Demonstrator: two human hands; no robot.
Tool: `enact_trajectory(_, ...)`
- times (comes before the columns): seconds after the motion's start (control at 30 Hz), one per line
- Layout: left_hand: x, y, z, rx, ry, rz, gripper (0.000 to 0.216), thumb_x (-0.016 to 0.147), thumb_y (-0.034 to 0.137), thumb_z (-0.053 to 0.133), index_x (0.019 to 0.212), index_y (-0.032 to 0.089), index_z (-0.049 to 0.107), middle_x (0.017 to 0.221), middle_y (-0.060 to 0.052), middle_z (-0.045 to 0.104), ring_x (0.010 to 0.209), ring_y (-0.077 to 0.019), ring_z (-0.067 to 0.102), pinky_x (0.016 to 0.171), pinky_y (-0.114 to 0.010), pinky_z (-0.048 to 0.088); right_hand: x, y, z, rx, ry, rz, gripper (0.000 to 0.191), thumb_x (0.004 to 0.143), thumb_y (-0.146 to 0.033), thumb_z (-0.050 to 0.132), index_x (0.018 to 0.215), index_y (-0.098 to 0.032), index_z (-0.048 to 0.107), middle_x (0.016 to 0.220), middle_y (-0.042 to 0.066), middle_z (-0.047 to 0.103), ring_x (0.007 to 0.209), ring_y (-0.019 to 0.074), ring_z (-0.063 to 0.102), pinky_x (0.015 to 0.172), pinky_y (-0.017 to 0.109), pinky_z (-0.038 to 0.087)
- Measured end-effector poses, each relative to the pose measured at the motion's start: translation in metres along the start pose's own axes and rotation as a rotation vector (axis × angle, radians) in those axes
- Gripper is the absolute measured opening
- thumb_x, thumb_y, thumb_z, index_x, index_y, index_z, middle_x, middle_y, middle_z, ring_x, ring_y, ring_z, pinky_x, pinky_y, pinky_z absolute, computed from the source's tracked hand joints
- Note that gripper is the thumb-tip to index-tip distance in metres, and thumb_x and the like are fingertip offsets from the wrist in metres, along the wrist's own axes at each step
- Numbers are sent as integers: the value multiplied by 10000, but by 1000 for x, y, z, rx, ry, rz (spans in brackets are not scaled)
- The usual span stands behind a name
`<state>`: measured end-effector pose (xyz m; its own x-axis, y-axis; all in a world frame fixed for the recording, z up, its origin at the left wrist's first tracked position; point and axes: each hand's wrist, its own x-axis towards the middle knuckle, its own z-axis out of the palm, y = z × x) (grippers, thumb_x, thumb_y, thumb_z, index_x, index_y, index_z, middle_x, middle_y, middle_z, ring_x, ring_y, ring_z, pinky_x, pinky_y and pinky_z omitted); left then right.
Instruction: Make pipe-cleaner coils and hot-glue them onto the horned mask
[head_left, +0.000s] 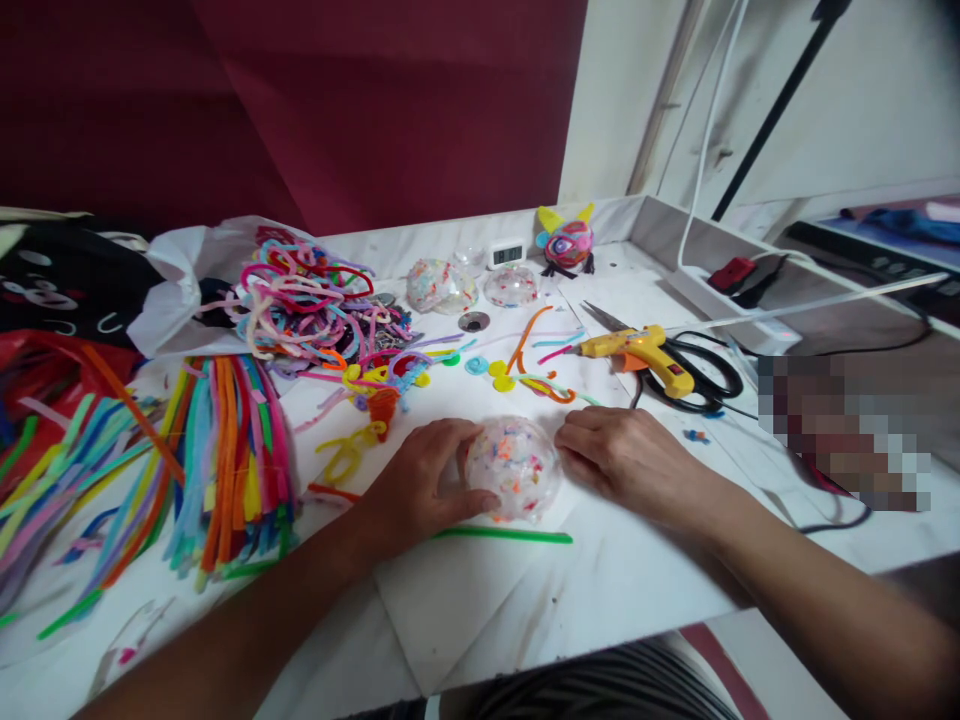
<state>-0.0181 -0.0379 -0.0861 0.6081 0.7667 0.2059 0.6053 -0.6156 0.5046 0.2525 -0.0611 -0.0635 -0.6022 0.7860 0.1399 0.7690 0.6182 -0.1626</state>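
Note:
A clear plastic ball [516, 468] filled with coloured scraps rests on the white table near the front middle. My left hand [420, 485] wraps round its left side, thumb under the front, fingers over the top. My right hand [626, 452] lies at the ball's right side, fingers curled and touching it. A green pipe cleaner [502, 536] lies flat just in front of the ball.
Bundles of straight pipe cleaners [225, 450] lie at the left, a tangled heap [307, 300] behind them. A yellow glue gun [637, 352], scissors [607, 320], cables, two more filled balls [441, 286], a small clock [507, 252] and a pipe-cleaner figure [568, 242] stand farther back.

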Motion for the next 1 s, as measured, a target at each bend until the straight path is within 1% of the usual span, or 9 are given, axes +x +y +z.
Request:
enact_trajectory(0.1, 1, 1, -1, -2, -10, -9, 632, 777, 598, 661, 1256, 208, 529, 1241, -85, 616, 1134, -263, 580, 995, -395, 458, 1, 3, 2, 52, 34, -18, 229, 945, -184, 445, 759, -155, 577, 766, 49, 580, 696, 155, 512, 637, 292, 336)
enact_trajectory(0.23, 2, 2, -1, -3, -26, -18, 621, 781, 584, 664, 1260, 214, 523, 1243, -85, 611, 1135, -260, 576, 997, -398, 453, 0, 5, 2, 114, 54, -4, 218, 927, -182, 444, 745, -160, 563, 744, 41, 569, 689, 153, 508, 638, 283, 342)
enact_trajectory(0.47, 2, 2, 2, 3, -5, 8, 630, 782, 624, 638, 1245, 211, 527, 1212, -80, 622, 1109, -256, 586, 968, -391, 452, 1, 0, 2, 52, 68, 42, 175, 866, -150, 474, 703, -165, 537, 711, 33, 561, 654, 147, 493, 625, 282, 315)
enact_trajectory(0.6, 2, 2, 3, 7, 2, -1, 645, 765, 630, 648, 1235, 202, 542, 1201, -82, 631, 1099, -269, 592, 946, -400, 463, -1, -3, 1, 58, 77, 101, 158, 841, -143, 483, 697, -163, 546, 694, 31, 553, 638, 143, 497, 605, 276, 312)
enact_trajectory(0.7, 2, 2, 3, -2, 13, 5, 647, 764, 634, 647, 1231, 197, 546, 1192, -86, 638, 1090, -268, 596, 951, -403, 461, -4, -2, -2, 152, 57, 162, 127, 840, -149, 500, 754, -157, 593, 709, 25, 573, 608, 128, 496, 578, 262, 323)
enact_trajectory(0.77, 2, 3, 3, -7, 13, 2, 645, 761, 639, 644, 1220, 196, 552, 1178, -87, 644, 1080, -267, 601, 949, -403, 463, -6, 1, -3, 247, 60, 193, 110, 836, -149, 522, 843, -161, 631, 735, 17, 601, 599, 119, 506, 572, 250, 347)
enact_trajectory(0.83, 3, 4, 2, -7, 2, -5, 643, 760, 640, 645, 1216, 196, 554, 1178, -87, 643, 1080, -267, 601, 951, -405, 462, -8, 3, -4, 313, 65, 202, 154, 837, -149, 539, 942, -167, 650, 776, 17, 632, 625, 124, 538, 590, 244, 382)
enact_trajectory(0.9, 3, 4, 2, -9, -4, -4, 638, 766, 633, 643, 1223, 198, 550, 1190, -86, 638, 1089, -265, 597, 958, -405, 459, -8, 5, -3, 329, 54, 178, 191, 858, -161, 541, 1011, -164, 655, 831, 35, 658, 671, 138, 576, 621, 251, 415)
enact_trajectory(1.0, 2, 3, 2, -1, 2, 10, 637, 772, 622, 647, 1236, 198, 537, 1204, -87, 630, 1097, -260, 593, 975, -405, 453, -9, 7, -1, 304, 50, 107, 190, 921, -193, 503, 1022, -150, 658, 904, 68, 679, 749, 159, 620, 683, 269, 446)
